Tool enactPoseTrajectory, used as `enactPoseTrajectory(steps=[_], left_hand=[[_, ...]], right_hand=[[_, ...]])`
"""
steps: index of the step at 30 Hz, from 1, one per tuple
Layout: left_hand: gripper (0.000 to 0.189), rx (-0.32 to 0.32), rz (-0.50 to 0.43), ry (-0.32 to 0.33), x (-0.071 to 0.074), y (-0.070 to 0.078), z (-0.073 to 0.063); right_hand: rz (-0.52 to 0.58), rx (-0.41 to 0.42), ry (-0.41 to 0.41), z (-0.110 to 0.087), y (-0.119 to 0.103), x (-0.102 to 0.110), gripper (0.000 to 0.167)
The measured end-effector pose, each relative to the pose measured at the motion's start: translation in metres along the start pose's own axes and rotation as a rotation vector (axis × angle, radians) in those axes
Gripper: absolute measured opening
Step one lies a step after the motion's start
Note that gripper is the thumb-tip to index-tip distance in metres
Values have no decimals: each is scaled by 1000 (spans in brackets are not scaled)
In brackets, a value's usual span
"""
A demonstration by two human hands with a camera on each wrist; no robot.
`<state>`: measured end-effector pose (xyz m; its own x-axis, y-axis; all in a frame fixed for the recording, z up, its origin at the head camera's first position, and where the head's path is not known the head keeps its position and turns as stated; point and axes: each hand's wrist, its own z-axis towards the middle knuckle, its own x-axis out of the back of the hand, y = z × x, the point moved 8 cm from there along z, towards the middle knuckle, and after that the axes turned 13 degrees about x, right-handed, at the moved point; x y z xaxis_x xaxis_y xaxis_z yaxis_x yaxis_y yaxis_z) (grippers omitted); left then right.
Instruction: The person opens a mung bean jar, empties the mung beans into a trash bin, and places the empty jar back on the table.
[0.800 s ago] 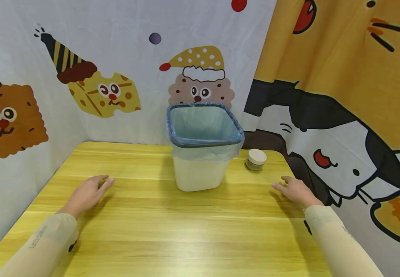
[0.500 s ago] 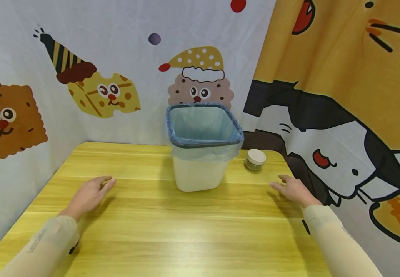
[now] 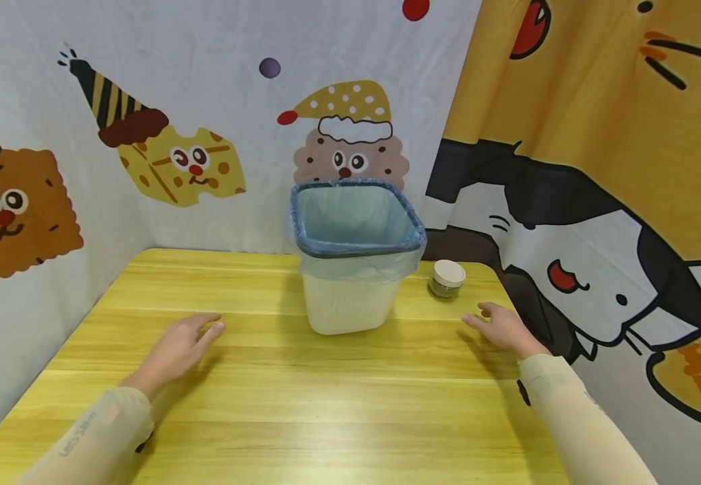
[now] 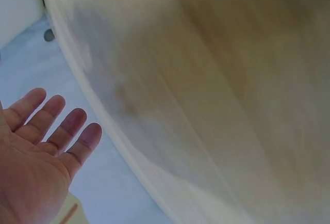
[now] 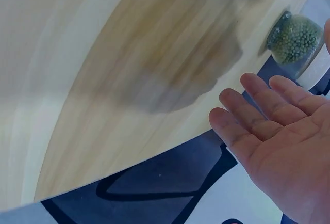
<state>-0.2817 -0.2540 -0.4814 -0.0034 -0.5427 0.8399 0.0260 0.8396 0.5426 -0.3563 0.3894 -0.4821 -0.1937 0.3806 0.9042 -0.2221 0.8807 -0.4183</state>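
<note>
My left hand [image 3: 174,350] hovers above the left part of the table, holding nothing, and its fingers look loosely extended in the left wrist view. On the right side my right hand [image 3: 502,329] is likewise over the table with relaxed fingers and nothing in them. Nearest to it stands a small jar [image 3: 447,279] with a white lid. Small green beads or grains show through the jar's clear wall [image 5: 295,39] in the right wrist view. Between the hands, farther back, a whitish trash bin [image 3: 353,303] stands upright, lined with a bluish bag [image 3: 359,252] folded over its rim. Neither hand touches it.
The yellow wood-grain table [image 3: 302,411] ends at the back against a white cartoon-printed curtain [image 3: 205,40]. A yellow curtain [image 3: 575,108] with a cat print hangs close along the right side. The bin and jar stand near the table's back edge.
My left hand has moved a little to the right, and my right hand a little to the left, toward the middle. The bin and jar have stayed in place.
</note>
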Motion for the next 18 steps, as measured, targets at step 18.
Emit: enactPoseTrajectory(steps=[18], left_hand=[[55,-122,61,53,-24,54,-22]], right_hand=[[59,21,72,16,-18,-6,96]])
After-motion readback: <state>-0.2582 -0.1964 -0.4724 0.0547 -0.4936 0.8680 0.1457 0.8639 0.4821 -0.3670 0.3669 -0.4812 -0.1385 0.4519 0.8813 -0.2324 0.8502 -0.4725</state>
